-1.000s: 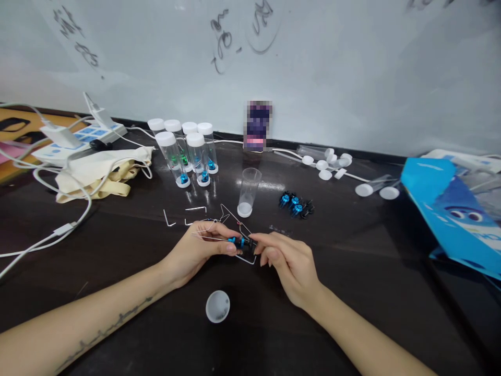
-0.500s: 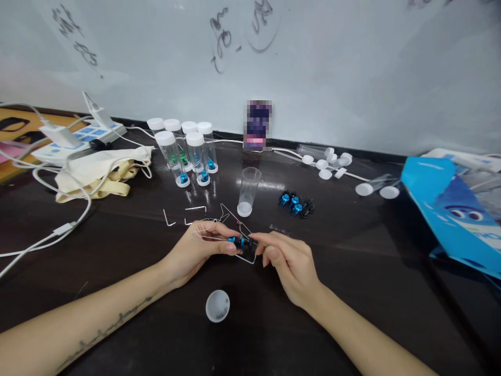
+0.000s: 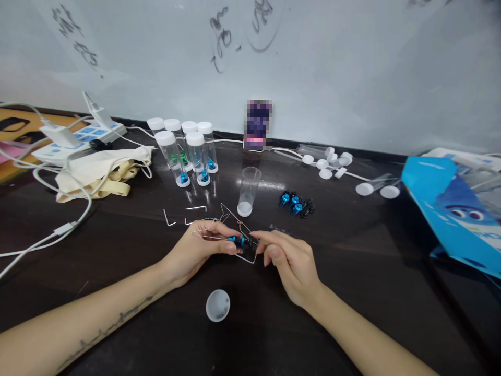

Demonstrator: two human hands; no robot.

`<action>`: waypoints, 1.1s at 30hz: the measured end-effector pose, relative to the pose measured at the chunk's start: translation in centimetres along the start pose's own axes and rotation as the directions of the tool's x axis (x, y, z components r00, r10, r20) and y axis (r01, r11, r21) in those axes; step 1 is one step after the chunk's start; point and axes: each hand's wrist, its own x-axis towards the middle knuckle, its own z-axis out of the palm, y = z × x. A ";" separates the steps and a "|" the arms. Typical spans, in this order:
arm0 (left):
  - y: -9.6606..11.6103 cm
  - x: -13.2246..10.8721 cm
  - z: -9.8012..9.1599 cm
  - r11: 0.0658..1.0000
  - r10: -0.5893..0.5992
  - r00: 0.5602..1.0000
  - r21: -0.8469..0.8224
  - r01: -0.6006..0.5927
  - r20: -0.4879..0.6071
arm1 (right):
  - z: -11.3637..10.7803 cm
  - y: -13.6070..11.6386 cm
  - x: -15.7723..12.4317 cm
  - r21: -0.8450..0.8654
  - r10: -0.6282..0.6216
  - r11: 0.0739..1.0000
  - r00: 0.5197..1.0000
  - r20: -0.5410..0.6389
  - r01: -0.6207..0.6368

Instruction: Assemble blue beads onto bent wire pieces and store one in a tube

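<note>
My left hand (image 3: 203, 244) is closed, thumb and fingers pinching a small blue-and-black metal part (image 3: 237, 241) whose black end points right. Thin bent wire (image 3: 230, 211) loops around and behind those fingers, and an L-shaped metal rod (image 3: 246, 260) shows just below the part. At the black end is my right hand (image 3: 287, 258), its index finger reaching to it and the other fingers curled in; anything between them is hidden. Behind the hands stands an uncapped clear tube (image 3: 249, 190) on a white base. A white cap (image 3: 218, 306) containing small dark bits lies nearer me.
Several capped tubes (image 3: 195, 138) stand at back left, beside a cloth bag (image 3: 97, 172) and a power strip (image 3: 78, 141). Hex keys (image 3: 195, 209) lie left of centre. Blue-and-black parts (image 3: 295, 203), loose white caps (image 3: 324, 164) and a blue bag (image 3: 442, 209) are rightward. A phone (image 3: 258, 125) leans behind.
My right fingertips have shifted very slightly right at the part's black end. My left hand keeps its grip, and the other things stay put.
</note>
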 end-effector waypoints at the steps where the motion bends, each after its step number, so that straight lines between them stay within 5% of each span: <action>1: 0.0 0.0 0.0 1.000 0.003 1.000 -0.001 -0.003 0.004 | 0.0 0.0 0.0 0.000 0.004 1.000 1.000 0.001 -0.004; 33: -0.2 0.0 0.0 0.995 0.056 0.998 0.080 -0.059 0.037 | 0.0 0.0 0.0 0.013 0.026 1.000 0.999 0.029 -0.026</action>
